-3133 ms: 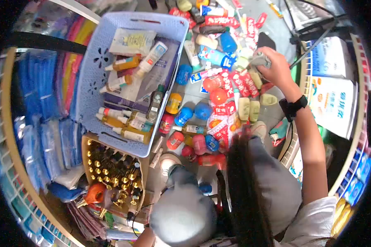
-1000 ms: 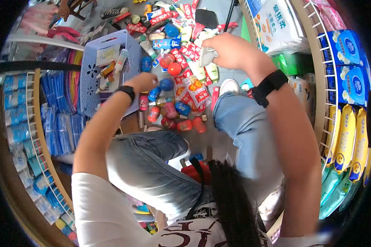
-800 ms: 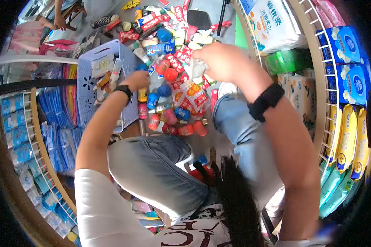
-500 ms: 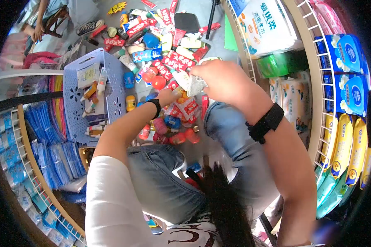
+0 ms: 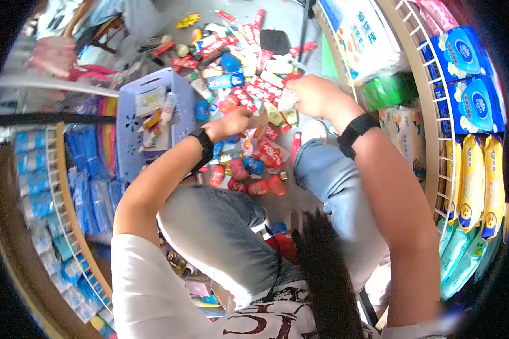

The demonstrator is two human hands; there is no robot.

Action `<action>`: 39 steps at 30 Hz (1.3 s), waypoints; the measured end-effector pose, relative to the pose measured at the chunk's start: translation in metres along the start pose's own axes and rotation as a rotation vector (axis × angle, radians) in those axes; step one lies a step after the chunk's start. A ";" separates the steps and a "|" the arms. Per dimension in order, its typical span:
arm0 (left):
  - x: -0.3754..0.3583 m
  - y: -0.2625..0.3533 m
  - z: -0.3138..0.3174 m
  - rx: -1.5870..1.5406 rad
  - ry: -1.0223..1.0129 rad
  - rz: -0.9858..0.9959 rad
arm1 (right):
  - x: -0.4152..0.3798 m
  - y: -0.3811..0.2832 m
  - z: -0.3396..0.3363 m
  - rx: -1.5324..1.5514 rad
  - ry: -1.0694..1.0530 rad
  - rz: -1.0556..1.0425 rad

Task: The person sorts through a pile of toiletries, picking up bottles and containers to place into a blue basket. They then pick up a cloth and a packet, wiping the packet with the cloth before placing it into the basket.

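Note:
My right hand (image 5: 316, 97) pinches a crumpled white cloth or tissue (image 5: 288, 100) above the pile. Lower and to its left, my left hand (image 5: 232, 124) is closed; what its curled fingers hold, if anything, is blurred. Red packets with white lettering (image 5: 264, 90) lie heaped under and beyond both hands. Beside them is a blue packet (image 5: 225, 81). Small red-lidded jars (image 5: 217, 175) and a blue one (image 5: 254, 165) are on the floor below my hands, by a red packet (image 5: 269, 153).
A lilac plastic basket (image 5: 180, 85) with tubes inside stands at left. Wire shelves hold yellow wipe packs (image 5: 493, 189) and blue tissue packs (image 5: 475, 104) on the right, blue bagged goods (image 5: 85, 152) on the left. A dark flat square (image 5: 275, 42) lies behind the pile.
The view has shifted, so the pile and basket sit further right. My hands have moved apart, and the white piece in my right hand is away from my left hand.

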State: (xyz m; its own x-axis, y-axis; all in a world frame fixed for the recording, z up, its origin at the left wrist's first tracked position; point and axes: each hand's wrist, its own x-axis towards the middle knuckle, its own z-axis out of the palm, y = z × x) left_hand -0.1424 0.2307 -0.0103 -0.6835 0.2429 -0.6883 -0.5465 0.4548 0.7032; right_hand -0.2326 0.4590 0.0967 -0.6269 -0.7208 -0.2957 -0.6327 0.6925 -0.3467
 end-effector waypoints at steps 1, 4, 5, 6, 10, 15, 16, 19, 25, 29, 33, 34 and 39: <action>-0.012 0.014 -0.004 0.001 0.044 -0.001 | 0.003 0.000 0.003 0.045 0.038 -0.048; -0.060 0.064 -0.010 -0.198 0.207 0.166 | 0.009 -0.010 0.003 0.215 0.136 -0.190; -0.073 0.080 -0.011 -0.217 0.240 0.239 | 0.018 -0.018 0.005 0.175 0.125 -0.051; -0.079 0.087 -0.012 -0.276 0.298 0.248 | 0.028 -0.017 0.013 0.331 0.200 -0.025; -0.093 0.127 -0.006 -0.367 0.482 0.444 | 0.044 -0.054 -0.004 0.868 0.547 0.183; -0.085 0.111 -0.017 0.253 0.605 0.821 | 0.030 -0.087 -0.027 1.234 0.641 0.100; -0.086 0.114 -0.017 0.047 0.519 0.713 | 0.048 -0.079 -0.015 1.236 0.709 0.056; -0.096 0.132 0.016 -0.470 0.483 0.575 | 0.030 -0.081 -0.027 0.974 0.741 0.165; -0.110 0.137 0.052 -0.758 0.431 0.605 | 0.018 -0.074 -0.029 1.027 0.485 0.096; -0.102 0.122 0.048 -0.769 0.430 0.722 | 0.011 -0.083 -0.031 1.077 0.388 0.033; -0.106 0.118 0.047 -0.888 0.460 0.799 | 0.022 -0.098 -0.024 1.060 0.447 0.074; -0.111 0.118 0.047 -0.902 0.458 0.775 | 0.032 -0.098 -0.017 1.149 0.469 0.094; -0.137 0.119 0.039 -0.989 0.305 0.932 | 0.038 -0.089 -0.016 1.571 0.238 -0.133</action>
State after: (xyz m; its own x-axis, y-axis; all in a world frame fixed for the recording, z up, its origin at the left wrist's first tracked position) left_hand -0.0952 0.2850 0.1606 -0.9882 -0.1347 0.0733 0.1392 -0.5877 0.7970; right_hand -0.2076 0.3707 0.1308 -0.7565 -0.6459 -0.1022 0.2959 -0.1987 -0.9343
